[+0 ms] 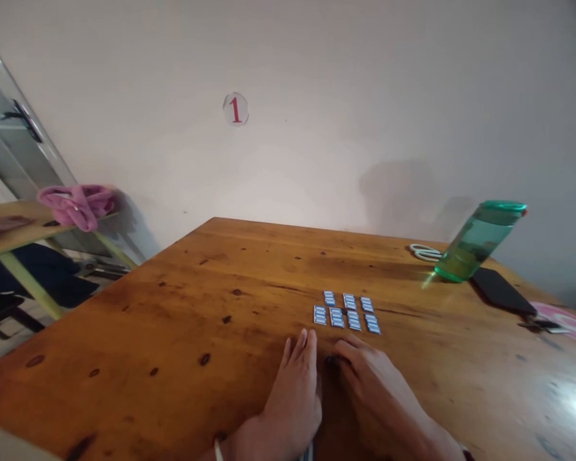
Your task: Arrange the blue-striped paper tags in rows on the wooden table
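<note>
Knotty orange-brown wood: a table [182,301], both hands resting on its near edge. Left hand [295,390] lies flat, palm down, fingers straight and held together, holding nothing. Right hand [372,384] is beside it, nearly touching, fingers curled inward, with something small and dark at the fingertips; too blurred to tell what it is or whether it is gripped.

Just beyond the fingertips: small blue-and-white cards [346,311] laid face up in two rows, three behind, four in front, close together, not overlapping. Neither hand touches them.

Far right of the table: a green translucent water bottle [480,242], lid on, some liquid at the bottom. White-handled scissors [425,252] just left of its base. A flat black object [502,291] to its right, then a pink round thing [573,323] at the edge.

On the wall, a round sticker with a red 1 [235,109]. Pink cloth [77,205] on a side table at left.
</note>
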{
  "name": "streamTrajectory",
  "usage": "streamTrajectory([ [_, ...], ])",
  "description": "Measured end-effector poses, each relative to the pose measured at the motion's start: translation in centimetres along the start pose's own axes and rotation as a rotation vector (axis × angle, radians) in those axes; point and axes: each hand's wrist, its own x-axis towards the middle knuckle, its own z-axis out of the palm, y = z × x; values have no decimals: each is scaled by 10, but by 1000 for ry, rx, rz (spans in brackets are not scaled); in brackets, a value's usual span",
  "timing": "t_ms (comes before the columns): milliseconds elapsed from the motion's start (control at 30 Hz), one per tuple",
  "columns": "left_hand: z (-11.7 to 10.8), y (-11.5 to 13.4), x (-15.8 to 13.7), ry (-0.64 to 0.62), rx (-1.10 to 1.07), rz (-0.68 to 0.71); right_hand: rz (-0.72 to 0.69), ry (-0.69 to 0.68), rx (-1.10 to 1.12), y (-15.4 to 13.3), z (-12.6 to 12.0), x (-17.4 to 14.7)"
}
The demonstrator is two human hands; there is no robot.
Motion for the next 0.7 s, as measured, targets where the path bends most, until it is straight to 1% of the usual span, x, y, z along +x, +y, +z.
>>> streamTrajectory([
  [133, 1, 2, -3, -75, 46, -24, 2, -16, 49, 5, 3, 3],
  [267, -5, 12, -3, -161, 76, -1, -11, -24, 51, 9, 7, 5],
  [367, -9, 19, -4, -227, 107, -26, -14, -40, 28, 9, 8, 5],
  [700, -5, 16, -8, -261, 76, -4, -2, -60, -3, 5, 5, 3],
])
